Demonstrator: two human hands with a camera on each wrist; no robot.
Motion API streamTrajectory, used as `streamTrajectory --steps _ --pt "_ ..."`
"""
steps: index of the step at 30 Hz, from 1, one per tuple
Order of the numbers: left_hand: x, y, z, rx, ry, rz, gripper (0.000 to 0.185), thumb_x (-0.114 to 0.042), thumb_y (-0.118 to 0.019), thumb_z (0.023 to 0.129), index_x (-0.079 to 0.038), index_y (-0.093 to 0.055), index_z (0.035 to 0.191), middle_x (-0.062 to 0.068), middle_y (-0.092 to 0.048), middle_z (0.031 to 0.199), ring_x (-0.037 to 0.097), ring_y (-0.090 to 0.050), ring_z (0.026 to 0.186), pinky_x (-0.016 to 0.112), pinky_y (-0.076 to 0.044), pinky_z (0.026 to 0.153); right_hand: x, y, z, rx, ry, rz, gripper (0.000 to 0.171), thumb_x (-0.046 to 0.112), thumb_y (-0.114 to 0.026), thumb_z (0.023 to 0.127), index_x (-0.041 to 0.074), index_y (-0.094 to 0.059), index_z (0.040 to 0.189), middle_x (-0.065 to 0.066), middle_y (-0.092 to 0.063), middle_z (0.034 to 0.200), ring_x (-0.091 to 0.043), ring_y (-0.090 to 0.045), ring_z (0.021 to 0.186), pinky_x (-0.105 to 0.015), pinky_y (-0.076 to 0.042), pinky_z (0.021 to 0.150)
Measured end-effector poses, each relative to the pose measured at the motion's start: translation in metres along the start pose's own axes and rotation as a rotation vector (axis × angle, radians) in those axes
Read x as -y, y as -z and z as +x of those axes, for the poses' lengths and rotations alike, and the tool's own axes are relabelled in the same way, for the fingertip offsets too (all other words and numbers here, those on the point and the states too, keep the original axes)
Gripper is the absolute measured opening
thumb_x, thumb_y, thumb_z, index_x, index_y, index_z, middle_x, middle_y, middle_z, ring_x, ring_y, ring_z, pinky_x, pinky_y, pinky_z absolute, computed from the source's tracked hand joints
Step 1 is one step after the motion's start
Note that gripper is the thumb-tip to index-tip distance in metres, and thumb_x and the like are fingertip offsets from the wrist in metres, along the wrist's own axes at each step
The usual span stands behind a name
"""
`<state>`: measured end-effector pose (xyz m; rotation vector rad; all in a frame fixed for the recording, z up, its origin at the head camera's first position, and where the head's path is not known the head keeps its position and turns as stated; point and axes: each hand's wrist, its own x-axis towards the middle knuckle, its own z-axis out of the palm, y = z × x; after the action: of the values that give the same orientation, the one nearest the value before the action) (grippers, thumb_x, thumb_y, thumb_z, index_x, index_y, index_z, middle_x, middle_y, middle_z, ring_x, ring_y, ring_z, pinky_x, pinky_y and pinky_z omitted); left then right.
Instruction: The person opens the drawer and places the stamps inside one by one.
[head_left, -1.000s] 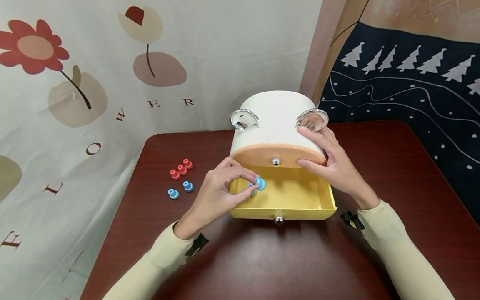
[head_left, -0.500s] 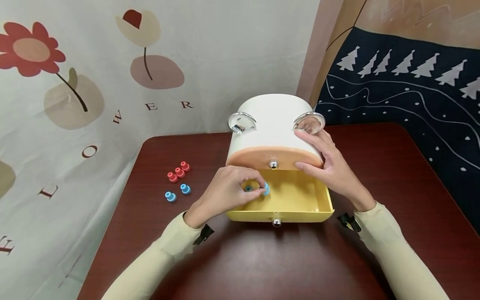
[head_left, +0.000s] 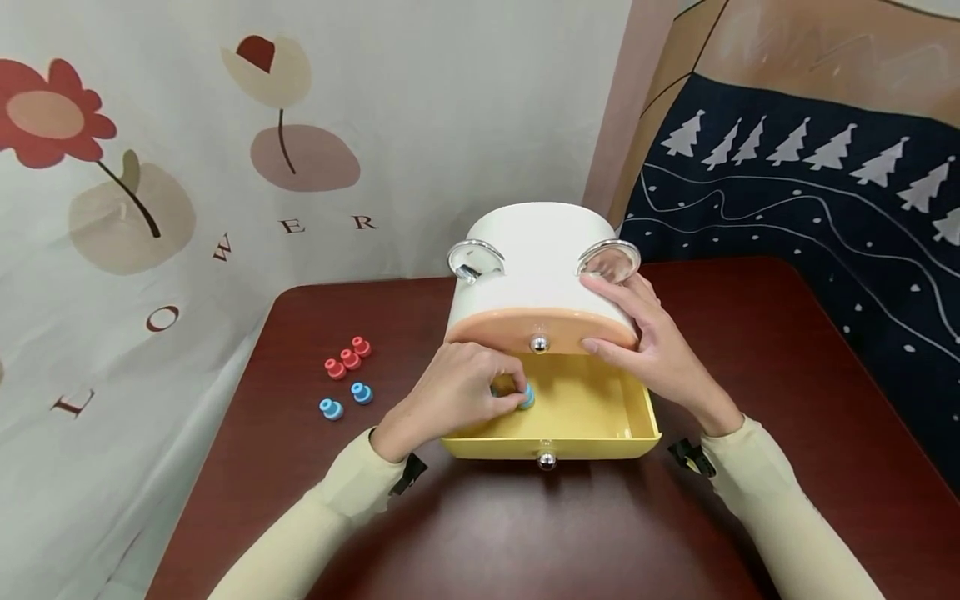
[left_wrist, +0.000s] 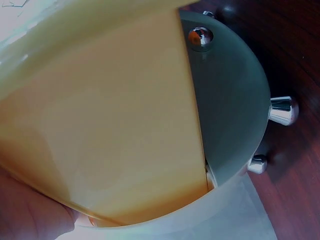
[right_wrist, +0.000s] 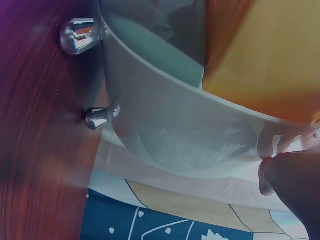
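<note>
A white rounded box (head_left: 536, 229) with a peach front (head_left: 495, 327) stands on the table, its yellow drawer (head_left: 592, 448) pulled out at the bottom. Inside the drawer, my left hand (head_left: 461, 387) pinches a small blue knobbed peg (head_left: 528, 397) low over the drawer floor. Another blue piece behind those fingers is mostly hidden. My right hand (head_left: 656, 346) grips the box's right front corner, thumb on the peach front and fingers on the white shell. In the right wrist view, fingertips (right_wrist: 266, 175) lie against the shell (right_wrist: 185, 135).
Left of the box, red pegs (head_left: 350, 359) stand in a slanting row, with two blue pegs (head_left: 362, 392) nearer me. Silver ear-like discs (head_left: 609, 262) stick up from the box. A silver knob (head_left: 547, 460) juts from the drawer front. Printed cloth (head_left: 420, 133) hangs behind the table (head_left: 450, 533).
My left hand has lowered the blue peg from above the drawer down to near its floor. The right hand keeps its grip on the box. The head view has tilted slightly upward.
</note>
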<state>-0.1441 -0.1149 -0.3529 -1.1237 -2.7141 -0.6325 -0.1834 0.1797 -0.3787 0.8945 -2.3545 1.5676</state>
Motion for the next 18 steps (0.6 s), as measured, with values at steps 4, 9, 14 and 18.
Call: streamTrajectory --steps 4,9,14,18 --pt "-0.001 0.000 -0.003 0.028 0.005 0.004 0.016 -0.023 -0.091 0.089 -0.029 -0.079 0.083 -0.019 -0.063 0.071 0.000 -0.051 0.060 0.024 -0.041 0.055 0.001 -0.003 -0.002 0.000 -0.010 0.012 0.080 -0.003 -0.085 0.089 0.022 -0.058 0.160 0.001 -0.049 0.158 -0.021 -0.033 0.144 -0.042 -0.032 0.109" --pt "-0.001 0.008 -0.008 0.000 -0.005 -0.061 0.014 -0.025 -0.093 0.089 -0.023 -0.081 0.094 -0.013 -0.072 0.082 0.004 -0.054 0.065 0.025 -0.042 0.057 0.003 -0.002 -0.005 0.007 -0.037 0.009 0.079 0.000 -0.085 0.090 0.023 -0.058 0.160 -0.001 -0.049 0.158 -0.020 -0.033 0.144 -0.052 -0.032 0.108" --pt "0.003 0.009 -0.022 -0.205 -0.055 -0.309 0.021 -0.010 -0.094 0.087 -0.012 -0.082 0.104 -0.005 -0.079 0.099 0.010 -0.057 0.068 0.025 -0.046 0.061 0.003 -0.001 -0.005 -0.002 -0.039 0.006 0.079 -0.002 -0.085 0.089 0.023 -0.058 0.160 -0.001 -0.050 0.156 -0.020 -0.033 0.144 -0.045 -0.033 0.108" --pt "0.006 0.009 -0.039 -0.361 -0.105 -0.474 0.032 0.002 -0.090 0.085 -0.010 -0.081 0.112 0.002 -0.079 0.115 0.019 -0.069 0.094 0.030 -0.054 0.078 0.003 -0.001 -0.003 0.000 -0.034 0.003 0.080 -0.002 -0.085 0.090 0.024 -0.058 0.160 -0.002 -0.050 0.156 -0.021 -0.032 0.145 -0.043 -0.032 0.109"
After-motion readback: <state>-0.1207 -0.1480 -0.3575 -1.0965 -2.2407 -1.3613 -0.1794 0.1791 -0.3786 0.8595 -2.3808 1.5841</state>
